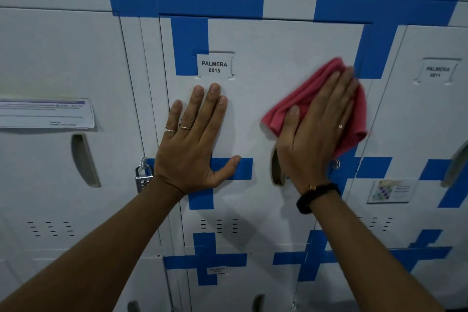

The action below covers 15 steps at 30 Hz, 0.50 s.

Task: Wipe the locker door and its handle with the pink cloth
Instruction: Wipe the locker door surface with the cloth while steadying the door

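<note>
The grey locker door [266, 63] with blue stripes carries a label reading PALMERA 0015 [214, 66]. My left hand [195, 142] lies flat on the door below the label, fingers spread, holding nothing. My right hand [319, 129] presses the crumpled pink cloth [298, 101] flat against the right half of the door. The recessed handle [276, 172] sits just under my right palm and is partly hidden by it.
A silver combination padlock [143, 177] hangs at the door's left edge. The left locker has a paper notice [45, 113] and its own handle [83, 159]. The right locker bears a label [437, 71] and a small sticker [390, 190]. More lockers lie above and below.
</note>
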Each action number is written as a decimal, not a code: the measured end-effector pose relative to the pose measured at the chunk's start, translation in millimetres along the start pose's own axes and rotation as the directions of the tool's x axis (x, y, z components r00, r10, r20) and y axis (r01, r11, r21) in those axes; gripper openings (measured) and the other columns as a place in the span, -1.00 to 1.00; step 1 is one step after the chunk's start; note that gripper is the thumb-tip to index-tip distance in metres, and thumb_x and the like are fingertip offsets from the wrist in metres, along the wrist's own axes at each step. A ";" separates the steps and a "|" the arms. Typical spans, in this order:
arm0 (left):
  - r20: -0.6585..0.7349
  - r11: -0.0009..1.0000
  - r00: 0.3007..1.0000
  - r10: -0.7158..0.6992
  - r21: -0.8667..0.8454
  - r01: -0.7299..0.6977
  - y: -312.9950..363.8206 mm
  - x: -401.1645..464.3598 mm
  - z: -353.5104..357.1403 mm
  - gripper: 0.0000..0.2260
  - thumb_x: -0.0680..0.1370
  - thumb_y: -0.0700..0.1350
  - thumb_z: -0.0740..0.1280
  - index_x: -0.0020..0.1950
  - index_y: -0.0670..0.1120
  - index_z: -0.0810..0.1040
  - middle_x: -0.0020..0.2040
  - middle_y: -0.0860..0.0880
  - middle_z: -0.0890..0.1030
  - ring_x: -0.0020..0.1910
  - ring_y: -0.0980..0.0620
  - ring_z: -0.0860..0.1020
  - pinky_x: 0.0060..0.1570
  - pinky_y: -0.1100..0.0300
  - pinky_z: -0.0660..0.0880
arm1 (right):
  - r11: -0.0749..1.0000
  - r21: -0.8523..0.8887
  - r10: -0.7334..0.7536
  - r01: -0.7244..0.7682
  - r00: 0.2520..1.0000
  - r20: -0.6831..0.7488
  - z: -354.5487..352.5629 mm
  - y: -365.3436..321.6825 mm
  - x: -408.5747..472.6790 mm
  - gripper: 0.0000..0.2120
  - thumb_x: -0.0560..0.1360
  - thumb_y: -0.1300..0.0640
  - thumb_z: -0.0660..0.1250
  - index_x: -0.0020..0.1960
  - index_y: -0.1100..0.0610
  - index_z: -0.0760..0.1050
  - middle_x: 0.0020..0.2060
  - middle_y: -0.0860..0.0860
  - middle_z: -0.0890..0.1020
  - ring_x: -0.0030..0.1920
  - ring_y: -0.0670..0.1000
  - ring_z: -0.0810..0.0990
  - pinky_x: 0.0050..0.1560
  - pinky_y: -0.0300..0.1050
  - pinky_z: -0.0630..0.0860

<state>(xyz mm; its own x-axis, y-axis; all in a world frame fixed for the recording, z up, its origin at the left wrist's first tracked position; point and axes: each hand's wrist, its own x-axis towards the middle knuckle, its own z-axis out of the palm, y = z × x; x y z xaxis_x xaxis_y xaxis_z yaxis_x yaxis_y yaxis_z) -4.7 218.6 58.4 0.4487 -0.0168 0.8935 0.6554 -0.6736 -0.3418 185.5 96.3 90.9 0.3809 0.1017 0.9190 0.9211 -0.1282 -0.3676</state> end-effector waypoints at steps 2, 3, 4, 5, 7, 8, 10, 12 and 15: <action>0.004 1.000 1.000 0.000 -0.006 0.000 0.1 0.4 0.0 -0.08 0.59 0.39 0.19 0.72 -0.22 0.09 0.73 -0.21 0.10 0.73 -0.20 0.01 0.70 -0.24 0.00 | 1.000 -0.012 0.020 -0.021 0.998 -0.060 0.0 -6.2 19.4 -0.30 0.67 0.03 0.14 0.63 0.36 -0.07 0.64 0.26 -0.01 0.65 0.24 -0.07 0.64 0.17 -0.13; 0.005 1.000 1.000 -0.002 -0.005 0.002 0.0 0.4 0.3 -0.08 0.59 0.39 0.19 0.72 -0.22 0.09 0.73 -0.21 0.10 0.73 -0.20 0.01 0.70 -0.25 0.01 | 1.000 -0.006 0.017 -0.018 0.997 -0.072 0.6 -6.9 21.2 -0.30 0.67 0.03 0.14 0.63 0.36 -0.06 0.64 0.26 0.00 0.65 0.23 -0.07 0.64 0.16 -0.13; 0.009 1.000 1.000 -0.003 -0.005 0.003 0.0 0.3 0.2 -0.08 0.59 0.39 0.19 0.72 -0.22 0.08 0.73 -0.21 0.10 0.73 -0.20 0.01 0.70 -0.25 0.01 | 1.000 0.006 0.009 -0.009 0.997 -0.074 0.4 -5.8 18.8 -0.31 0.68 0.04 0.14 0.62 0.37 -0.06 0.64 0.27 0.00 0.65 0.23 -0.06 0.64 0.16 -0.12; 0.011 1.000 1.000 -0.004 -0.007 0.004 -0.1 0.0 0.1 -0.08 0.59 0.39 0.19 0.73 -0.21 0.07 0.73 -0.21 0.09 0.73 -0.20 0.01 0.70 -0.25 0.02 | 1.000 0.019 0.004 -0.003 0.998 -0.067 -0.2 -3.1 12.7 -0.32 0.68 0.04 0.13 0.62 0.37 -0.05 0.64 0.26 0.00 0.65 0.22 -0.06 0.64 0.17 -0.11; 0.010 1.000 1.000 -0.005 -0.007 0.005 -0.2 -0.2 0.1 -0.08 0.59 0.39 0.19 0.73 -0.21 0.07 0.73 -0.20 0.08 0.73 -0.19 0.00 0.69 -0.26 0.03 | 0.999 0.034 0.016 -0.015 0.999 -0.030 0.1 5.8 -10.5 -0.31 0.67 0.02 0.11 0.62 0.37 -0.06 0.64 0.25 -0.01 0.66 0.20 -0.08 0.64 0.19 -0.10; 0.011 1.000 1.000 -0.005 -0.006 0.005 0.0 0.0 0.0 -0.08 0.59 0.40 0.19 0.73 -0.21 0.07 0.73 -0.20 0.08 0.73 -0.19 0.00 0.69 -0.26 0.04 | 0.999 0.027 0.023 -0.023 1.000 -0.003 0.2 10.9 -25.8 -0.31 0.67 0.02 0.10 0.62 0.37 -0.07 0.64 0.25 -0.02 0.66 0.18 -0.09 0.64 0.19 -0.09; 0.017 1.000 1.000 -0.006 -0.006 0.006 0.3 -0.2 -0.1 -0.07 0.59 0.40 0.19 0.73 -0.21 0.08 0.73 -0.20 0.09 0.73 -0.19 0.00 0.69 -0.27 0.04 | 1.000 0.014 0.027 -0.028 0.998 0.061 1.2 21.9 -60.2 -0.29 0.65 0.03 0.11 0.63 0.36 -0.09 0.65 0.22 -0.06 0.66 0.16 -0.12 0.64 0.20 -0.11; 0.016 1.000 1.000 -0.006 -0.002 0.006 0.2 -0.6 0.5 -0.07 0.58 0.40 0.20 0.73 -0.21 0.07 0.73 -0.20 0.08 0.74 -0.19 0.00 0.69 -0.26 0.03 | 0.999 0.037 0.022 -0.027 0.991 0.132 3.9 31.8 -92.9 -0.25 0.62 0.04 0.14 0.64 0.30 -0.15 0.65 0.14 -0.13 0.66 0.13 -0.14 0.65 0.15 -0.15; 0.012 1.000 1.000 -0.001 -0.002 0.001 -0.3 -1.0 1.0 -0.07 0.58 0.40 0.19 0.73 -0.20 0.07 0.74 -0.19 0.07 0.74 -0.19 0.00 0.70 -0.25 0.02 | 0.999 0.024 0.031 -0.036 0.981 0.190 9.1 43.4 -135.2 -0.20 0.60 0.00 0.12 0.65 0.15 -0.28 0.65 0.00 -0.22 0.66 0.08 -0.18 0.65 0.06 -0.21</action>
<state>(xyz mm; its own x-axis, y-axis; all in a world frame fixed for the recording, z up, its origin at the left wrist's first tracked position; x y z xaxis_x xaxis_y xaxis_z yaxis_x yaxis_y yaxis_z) -4.7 219.5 57.3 0.4551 -0.0078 0.8904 0.6544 -0.6753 -0.3403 174.7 86.0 -50.7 0.4174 0.2829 0.8636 0.9085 -0.1080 -0.4037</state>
